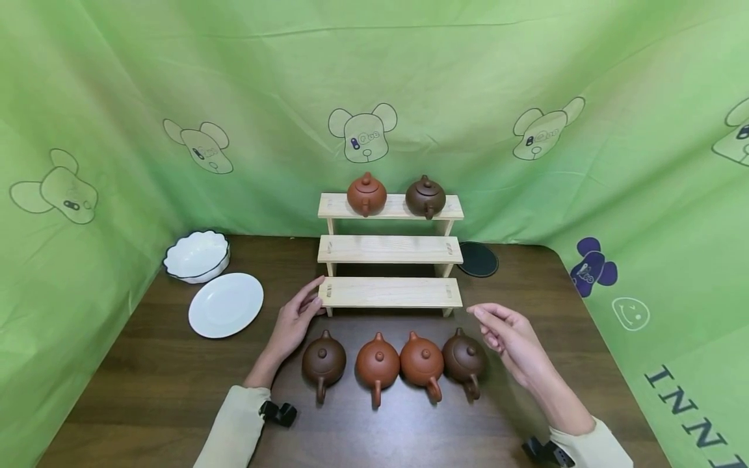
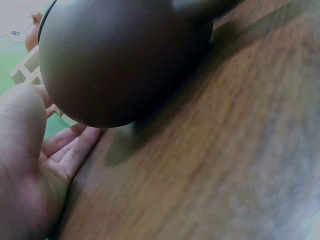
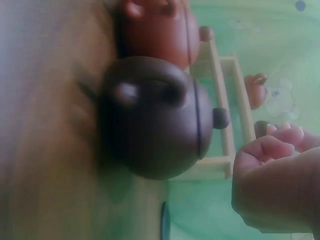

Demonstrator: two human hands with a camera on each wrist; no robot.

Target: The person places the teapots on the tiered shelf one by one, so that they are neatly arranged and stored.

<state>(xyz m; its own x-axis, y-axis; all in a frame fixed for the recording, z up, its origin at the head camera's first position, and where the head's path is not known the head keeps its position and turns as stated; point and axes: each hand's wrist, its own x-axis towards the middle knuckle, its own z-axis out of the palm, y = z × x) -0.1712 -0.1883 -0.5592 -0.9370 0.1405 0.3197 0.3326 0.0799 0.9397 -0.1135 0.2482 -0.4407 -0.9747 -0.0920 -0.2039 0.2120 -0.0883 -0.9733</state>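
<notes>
A three-step wooden stand point(image 1: 390, 292) stands at the middle back. My left hand point(image 1: 295, 318) touches the left end of its lowest step with thumb and fingers. Beyond the stand's right end, my right hand point(image 1: 508, 338) is raised with loosely curled fingers, nothing visible in it. In front of the stand sits a row of teapots: a dark brown teapot point(image 1: 324, 361) by my left hand, two reddish teapots point(image 1: 377, 364) in the middle, and another dark brown teapot point(image 1: 464, 357) by my right hand. On the top step are a reddish teapot point(image 1: 367, 194) and a dark one point(image 1: 425, 196).
At the left lie a white scalloped bowl point(image 1: 199, 255) and a white oval plate point(image 1: 225, 305). A dark round coaster point(image 1: 478, 260) is at the stand's right. Green printed cloth point(image 1: 269, 130) hangs around the wooden table point(image 1: 146, 390).
</notes>
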